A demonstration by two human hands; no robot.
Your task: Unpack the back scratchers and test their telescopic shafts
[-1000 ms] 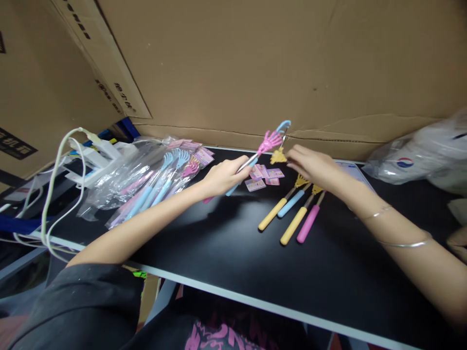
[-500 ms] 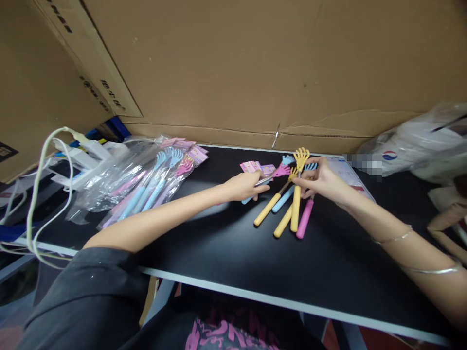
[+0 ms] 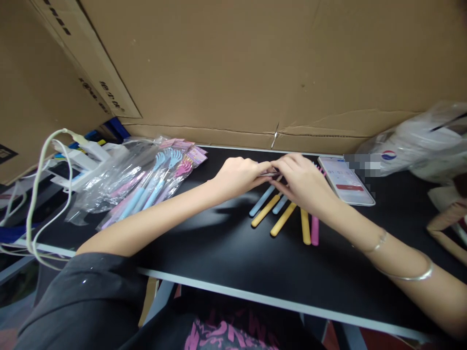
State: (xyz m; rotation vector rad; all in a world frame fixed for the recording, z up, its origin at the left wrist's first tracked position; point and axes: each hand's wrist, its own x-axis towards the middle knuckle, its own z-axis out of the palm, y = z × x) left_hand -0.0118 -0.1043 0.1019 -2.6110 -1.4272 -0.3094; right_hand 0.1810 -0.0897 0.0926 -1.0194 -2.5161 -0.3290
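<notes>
My left hand [image 3: 241,177] and my right hand [image 3: 302,182] meet over the middle of the table, both with fingers pinched together. Between their fingertips shows the narrow edge of a thin thing, mostly hidden, so I cannot make out what it is. Below the hands several back scratchers lie fanned out, their heads largely covered by my right hand. Their handles are yellow [image 3: 283,219], blue [image 3: 261,201] and pink [image 3: 314,231].
Packed back scratchers in clear plastic bags [image 3: 146,182] lie at the left, beside white cables [image 3: 40,170]. A phone [image 3: 346,181] lies right of my hands. At far right stands a bagged cup [image 3: 412,146]. Cardboard [image 3: 233,73] walls the table's [image 3: 219,243] back edge.
My right hand has released the yellow back scratcher and moved left to meet my left hand. The yellow and pink handles have shifted slightly. The pink cards seen earlier are hidden now.
</notes>
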